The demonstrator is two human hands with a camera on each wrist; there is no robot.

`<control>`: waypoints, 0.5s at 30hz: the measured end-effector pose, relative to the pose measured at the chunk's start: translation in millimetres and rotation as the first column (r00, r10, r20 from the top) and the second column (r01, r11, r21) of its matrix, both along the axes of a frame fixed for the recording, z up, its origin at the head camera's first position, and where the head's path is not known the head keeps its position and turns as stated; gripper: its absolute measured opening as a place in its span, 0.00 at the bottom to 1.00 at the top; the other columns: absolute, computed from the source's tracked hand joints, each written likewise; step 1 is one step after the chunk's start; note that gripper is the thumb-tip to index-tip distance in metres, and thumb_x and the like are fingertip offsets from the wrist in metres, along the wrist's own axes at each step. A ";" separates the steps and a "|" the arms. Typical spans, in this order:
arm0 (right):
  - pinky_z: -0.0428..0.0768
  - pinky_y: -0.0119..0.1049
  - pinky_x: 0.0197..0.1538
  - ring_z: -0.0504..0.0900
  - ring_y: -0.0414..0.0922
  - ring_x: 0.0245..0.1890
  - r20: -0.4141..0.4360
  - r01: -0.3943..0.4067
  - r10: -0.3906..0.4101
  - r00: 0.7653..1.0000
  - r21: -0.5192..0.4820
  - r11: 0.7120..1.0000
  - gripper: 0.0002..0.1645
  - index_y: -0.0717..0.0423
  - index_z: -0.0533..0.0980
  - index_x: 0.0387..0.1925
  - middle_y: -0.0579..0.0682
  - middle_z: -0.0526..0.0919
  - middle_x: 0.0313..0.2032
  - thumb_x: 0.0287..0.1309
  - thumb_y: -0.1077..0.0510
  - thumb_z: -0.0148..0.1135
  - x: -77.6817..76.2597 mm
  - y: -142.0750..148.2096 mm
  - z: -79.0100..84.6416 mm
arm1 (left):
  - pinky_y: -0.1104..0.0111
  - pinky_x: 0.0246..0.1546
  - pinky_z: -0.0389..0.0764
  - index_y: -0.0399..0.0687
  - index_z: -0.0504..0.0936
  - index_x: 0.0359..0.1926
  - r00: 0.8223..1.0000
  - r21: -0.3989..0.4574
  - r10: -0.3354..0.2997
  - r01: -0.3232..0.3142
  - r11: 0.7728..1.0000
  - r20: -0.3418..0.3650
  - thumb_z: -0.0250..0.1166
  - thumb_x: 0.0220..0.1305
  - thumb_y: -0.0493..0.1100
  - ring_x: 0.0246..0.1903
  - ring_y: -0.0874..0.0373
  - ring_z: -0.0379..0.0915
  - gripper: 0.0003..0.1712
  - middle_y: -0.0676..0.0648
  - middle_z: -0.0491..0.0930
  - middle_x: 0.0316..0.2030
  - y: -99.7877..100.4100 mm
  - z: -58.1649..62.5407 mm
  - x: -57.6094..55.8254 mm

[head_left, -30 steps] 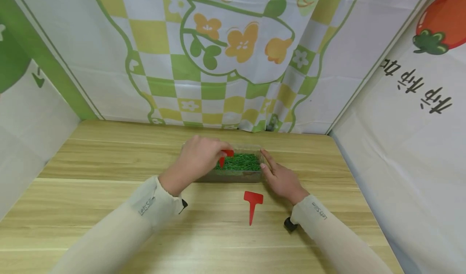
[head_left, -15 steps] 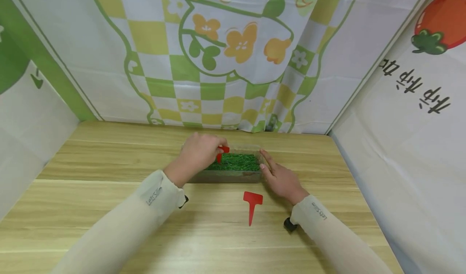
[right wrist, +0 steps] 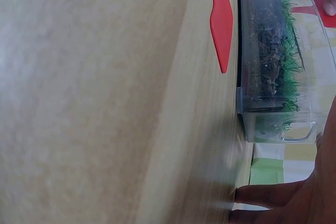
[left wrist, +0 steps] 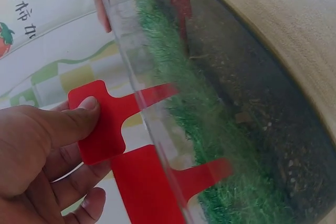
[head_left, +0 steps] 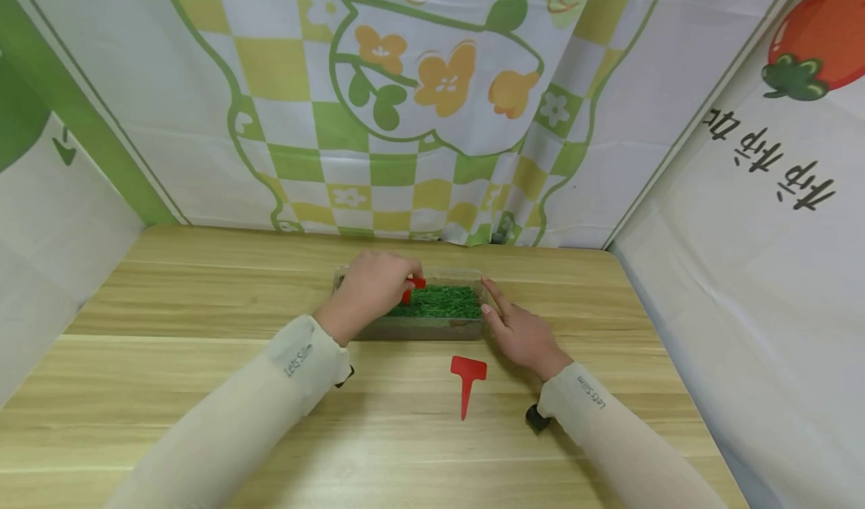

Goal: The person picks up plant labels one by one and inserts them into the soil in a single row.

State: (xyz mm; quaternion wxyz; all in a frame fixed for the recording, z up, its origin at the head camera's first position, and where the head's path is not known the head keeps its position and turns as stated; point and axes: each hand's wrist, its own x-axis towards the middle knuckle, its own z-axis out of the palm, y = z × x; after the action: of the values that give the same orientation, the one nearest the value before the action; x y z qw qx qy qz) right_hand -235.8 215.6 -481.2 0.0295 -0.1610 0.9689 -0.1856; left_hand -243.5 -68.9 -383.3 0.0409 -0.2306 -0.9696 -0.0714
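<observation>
A clear plastic box (head_left: 422,330) of dark soil and green grass (head_left: 446,300) stands toward the back of the table. My left hand (head_left: 370,287) pinches a red T-shaped plant label (left wrist: 100,129) by its wide head, thumb on the face. Its stem points down into the grass. Right beside it in the left wrist view, a second red plant label (left wrist: 147,184) stands with its stem in the grass. My right hand (head_left: 523,336) rests against the box's right end, index finger and thumb extended along it. A third red plant label (head_left: 468,368) lies flat on the table before the box.
The wooden table (head_left: 236,419) runs back to a checked, flower-printed curtain (head_left: 399,194). White printed sheets hang on both sides; the right sheet (head_left: 757,284) borders the table's right edge.
My left hand has shifted slightly left along the box, and the plant label in it now sits lower in the grass. My right hand has stayed at the box's end.
</observation>
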 end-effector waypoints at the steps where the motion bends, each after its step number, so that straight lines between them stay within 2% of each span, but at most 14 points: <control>1: 0.81 0.57 0.50 0.79 0.58 0.60 -0.001 0.000 0.000 1.000 -0.001 1.000 0.37 0.24 0.37 0.79 0.57 0.72 0.67 0.73 0.28 0.22 0.0 0.0 -0.1 | 0.57 0.40 0.82 0.58 0.87 0.48 1.000 0.000 0.001 -0.001 1.000 0.008 0.68 0.67 0.45 0.34 0.57 0.83 0.10 0.55 0.88 0.37 0.4 -1.2 -0.6; 9: 0.81 0.58 0.50 0.79 0.58 0.60 -0.002 0.000 0.000 1.000 -0.009 1.000 0.37 0.24 0.38 0.79 0.57 0.73 0.67 0.73 0.27 0.23 1.4 -0.7 0.9 | 0.56 0.42 0.81 0.59 0.87 0.49 0.999 -0.016 0.017 -0.017 1.000 0.044 0.68 0.67 0.46 0.35 0.56 0.83 0.10 0.55 0.88 0.38 3.7 -8.7 -4.2; 15: 0.81 0.58 0.49 0.80 0.59 0.60 -0.011 -0.005 0.005 1.000 -0.017 1.000 0.37 0.25 0.39 0.79 0.59 0.74 0.66 0.74 0.28 0.24 1.9 -1.4 2.1 | 0.59 0.39 0.82 0.59 0.88 0.48 0.998 -0.005 0.021 -0.021 1.000 0.058 0.68 0.67 0.47 0.33 0.57 0.82 0.10 0.55 0.88 0.38 5.4 -10.2 -4.0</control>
State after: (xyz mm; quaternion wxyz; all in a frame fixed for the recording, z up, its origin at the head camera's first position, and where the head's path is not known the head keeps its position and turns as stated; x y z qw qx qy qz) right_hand -234.0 214.3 -479.2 0.0232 -0.1648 0.9670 -0.1929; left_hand -247.5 -63.5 -393.5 0.0128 -0.2182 -0.9729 -0.0754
